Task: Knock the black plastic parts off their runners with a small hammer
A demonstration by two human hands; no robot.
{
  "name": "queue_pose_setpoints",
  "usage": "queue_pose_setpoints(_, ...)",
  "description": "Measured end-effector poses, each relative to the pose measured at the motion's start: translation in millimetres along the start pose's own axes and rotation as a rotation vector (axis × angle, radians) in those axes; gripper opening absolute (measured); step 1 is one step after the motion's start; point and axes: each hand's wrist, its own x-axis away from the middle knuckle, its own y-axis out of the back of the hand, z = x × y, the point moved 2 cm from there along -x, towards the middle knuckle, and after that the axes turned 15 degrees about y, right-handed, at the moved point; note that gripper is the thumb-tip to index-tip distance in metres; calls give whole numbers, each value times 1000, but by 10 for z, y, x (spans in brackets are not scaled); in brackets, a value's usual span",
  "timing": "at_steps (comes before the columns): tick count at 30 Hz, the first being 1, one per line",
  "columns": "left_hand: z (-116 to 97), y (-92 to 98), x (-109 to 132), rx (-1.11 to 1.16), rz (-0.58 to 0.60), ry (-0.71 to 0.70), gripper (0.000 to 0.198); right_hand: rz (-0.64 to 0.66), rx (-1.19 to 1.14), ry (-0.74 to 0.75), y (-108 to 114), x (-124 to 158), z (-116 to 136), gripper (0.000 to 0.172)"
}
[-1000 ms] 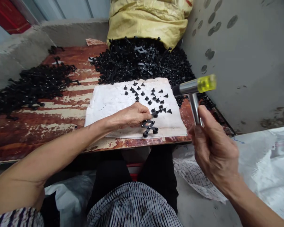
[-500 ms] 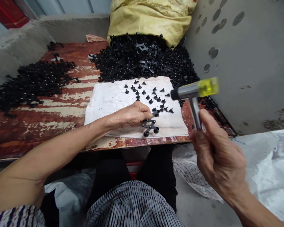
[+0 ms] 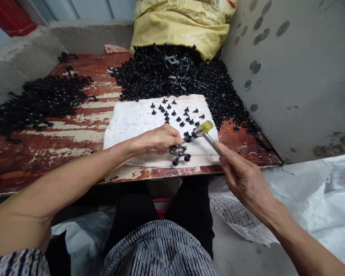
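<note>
On the white cloth (image 3: pixel 132 126), my left hand (image 3: pixel 163 138) pinches a black scissor-type linkage (image 3: pixel 179 150) with round ends, its lower part sticking out toward me. My right hand (image 3: pixel 241 168) is closed around the metal handle of a small mallet (image 3: pixel 200 129) with a black face and a yellow face. The mallet's black face is low over the cloth, just right of the linkage's upper end; whether they touch I cannot tell. Several small black pegs with flat round bases (image 3: pixel 178 119) stand on the cloth beyond my left hand.
A yellow sack (image 3: pixel 181 27) at the back spills a large heap of black parts (image 3: pixel 149 76). Another black heap (image 3: pixel 37 99) lies on the left of the worn red-brown table (image 3: pixel 60 153). A grey wall (image 3: pixel 304 96) rises at the right, with white sacking (image 3: pixel 319 199) below it.
My right hand has swung the mallet down and left, from raised at the right to close by the linkage. My left hand keeps its hold in nearly the same place.
</note>
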Motion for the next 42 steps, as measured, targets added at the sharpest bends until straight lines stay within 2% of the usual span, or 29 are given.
queue_pose_setpoints(3,10,8,-13,-2,-13,-15,25,-109,11,-55,7,33,-19,60)
queue_pose_setpoints(6,20,21,3,-6,-36,-26,26,-12,-63,-61,29,-29,1,50)
queue_pose_setpoints(8,7,3,47,-42,-45,-60,26,-19,-156,-169,57,-113,-3,41)
queue_pose_setpoints(11,-52,-106,162,-112,52,-203,24,-85,-428,-395,25,-240,3,33)
queue_pose_setpoints(13,-81,-196,246,-174,148,-300,24,-29,-718,-518,-83,-281,43,30)
queue_pose_setpoints(14,-81,-225,283,-201,160,-331,24,2,-860,-574,-145,-281,72,30)
queue_pose_setpoints(15,-70,-233,315,-220,120,-352,24,10,-978,-627,-202,-269,101,32)
queue_pose_setpoints(17,-13,-187,370,-225,-86,-355,25,-64,-1107,-725,-281,-224,145,34)
queue_pose_setpoints(19,76,-108,430,-185,-297,-326,29,-248,-1099,-779,-303,-179,163,33)
queue_pose_setpoints(20,124,-77,458,-154,-339,-307,32,-331,-1066,-786,-301,-163,170,32)
queue_pose_setpoints(21,167,-58,481,-108,-335,-289,36,-391,-1029,-782,-296,-153,179,30)
queue_pose_setpoints(23,225,-52,511,14,-249,-261,41,-449,-947,-752,-289,-151,207,27)
queue_pose_setpoints(25,231,-74,518,76,-204,-239,43,-443,-878,-719,-301,-161,250,24)
queue_pose_setpoints(29,112,-156,488,-78,-255,-277,36,-376,-797,-643,-365,-194,352,20)
queue_pose_setpoints(32,2,-157,492,-150,-430,-390,22,-330,-779,-601,-396,-212,382,19)
queue_pose_setpoints(34,-26,-108,520,-121,-580,-415,28,-328,-761,-598,-390,-210,366,19)
queue_pose_setpoints(35,-22,-80,532,-95,-616,-387,36,-342,-745,-605,-382,-205,350,19)
queue_pose_setpoints(37,7,-49,542,-92,-578,-284,39,-387,-711,-624,-368,-195,321,19)
queue_pose_setpoints(39,29,-69,533,-189,-470,-223,36,-424,-690,-631,-372,-197,315,18)
queue_pose_setpoints(42,11,-149,483,-279,-348,-274,32,-393,-710,-609,-408,-226,355,19)
